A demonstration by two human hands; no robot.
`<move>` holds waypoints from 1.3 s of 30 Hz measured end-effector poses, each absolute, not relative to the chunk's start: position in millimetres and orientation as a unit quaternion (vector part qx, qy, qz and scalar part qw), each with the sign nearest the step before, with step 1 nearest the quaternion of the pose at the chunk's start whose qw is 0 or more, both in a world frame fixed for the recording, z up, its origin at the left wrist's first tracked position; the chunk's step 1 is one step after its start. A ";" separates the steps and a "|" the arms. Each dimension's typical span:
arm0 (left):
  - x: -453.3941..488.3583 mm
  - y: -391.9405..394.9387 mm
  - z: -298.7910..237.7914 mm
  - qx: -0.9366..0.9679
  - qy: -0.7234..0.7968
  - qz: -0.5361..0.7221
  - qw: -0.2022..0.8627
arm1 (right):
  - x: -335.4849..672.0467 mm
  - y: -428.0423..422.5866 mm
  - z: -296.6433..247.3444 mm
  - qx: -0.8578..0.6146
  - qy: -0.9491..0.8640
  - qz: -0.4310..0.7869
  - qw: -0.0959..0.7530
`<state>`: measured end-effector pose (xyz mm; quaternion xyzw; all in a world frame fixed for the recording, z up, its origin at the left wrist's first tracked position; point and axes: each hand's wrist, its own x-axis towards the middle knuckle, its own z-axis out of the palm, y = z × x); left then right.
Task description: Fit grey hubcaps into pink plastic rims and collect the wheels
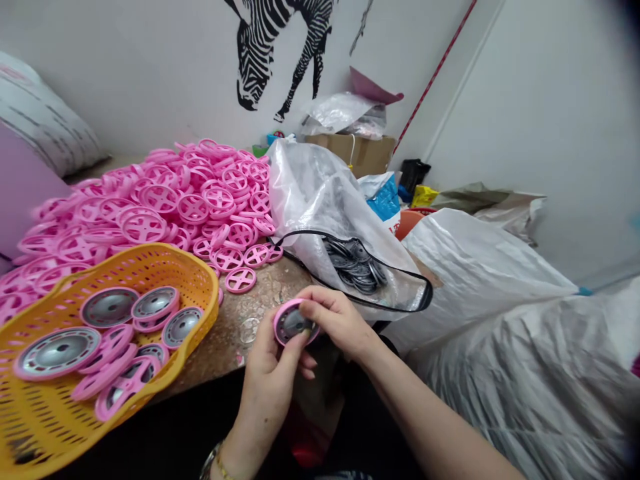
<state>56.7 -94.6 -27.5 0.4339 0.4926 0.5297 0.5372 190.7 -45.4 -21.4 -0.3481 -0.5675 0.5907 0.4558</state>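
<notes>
A small toy wheel [293, 323], a pink ring with a grey disc set in it, is held between both hands over the table's front edge. My left hand [270, 363] grips its left and lower rim, thumb on the disc's lower part. My right hand [335, 320] pinches the upper right side, thumb on the disc's face. To the left, a yellow basket [165, 257] contains several pink wheels with grey discs [60, 350]. Loose pink spoked rings [217, 198] form a big heap behind it. Grey discs [356, 267] lie in an open clear bag [320, 180] beyond my right hand.
The worn brown table [233, 327] ends just before my lap. Large white sacks [480, 260] crowd the right side, with a cardboard box [330, 147] behind the clear bag. A stuffed white sack [50, 113] stands at the far left. A zebra picture [265, 47] marks the wall.
</notes>
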 end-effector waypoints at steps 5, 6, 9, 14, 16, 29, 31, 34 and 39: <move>28.3 -82.8 23.2 0.263 0.394 0.707 0.524 | 161.7 -9.8 -27.8 -0.325 -0.573 0.595 0.460; 20.4 -80.6 34.6 0.221 0.367 0.733 0.529 | 154.8 -4.0 -30.0 -0.352 -0.613 0.543 0.452; 2.0 -78.2 59.4 0.126 0.297 0.777 0.541 | 134.7 8.1 -35.6 -0.419 -0.754 0.327 0.386; 3.2 -82.3 48.7 0.161 0.353 0.726 0.568 | 106.6 23.5 -38.9 -0.461 -0.862 0.068 0.199; 9.3 -82.9 30.4 0.194 0.395 0.671 0.597 | 99.0 32.4 -39.1 -0.465 -0.871 0.030 0.155; 9.3 -67.1 -30.3 0.221 0.443 0.550 0.673 | 163.7 -9.9 -7.7 -0.297 -0.932 -0.047 0.203; 14.6 -64.5 -29.6 0.231 0.441 0.528 0.689 | 177.8 -26.3 -4.2 -0.279 -0.938 -0.062 0.197; 24.3 -62.9 -29.6 0.261 0.448 0.487 0.703 | 194.4 -45.6 -4.8 -0.279 -0.940 -0.059 0.189; 31.7 -61.1 -33.0 0.286 0.478 0.467 0.687 | 227.6 -49.5 0.7 -0.387 -0.878 -0.002 0.282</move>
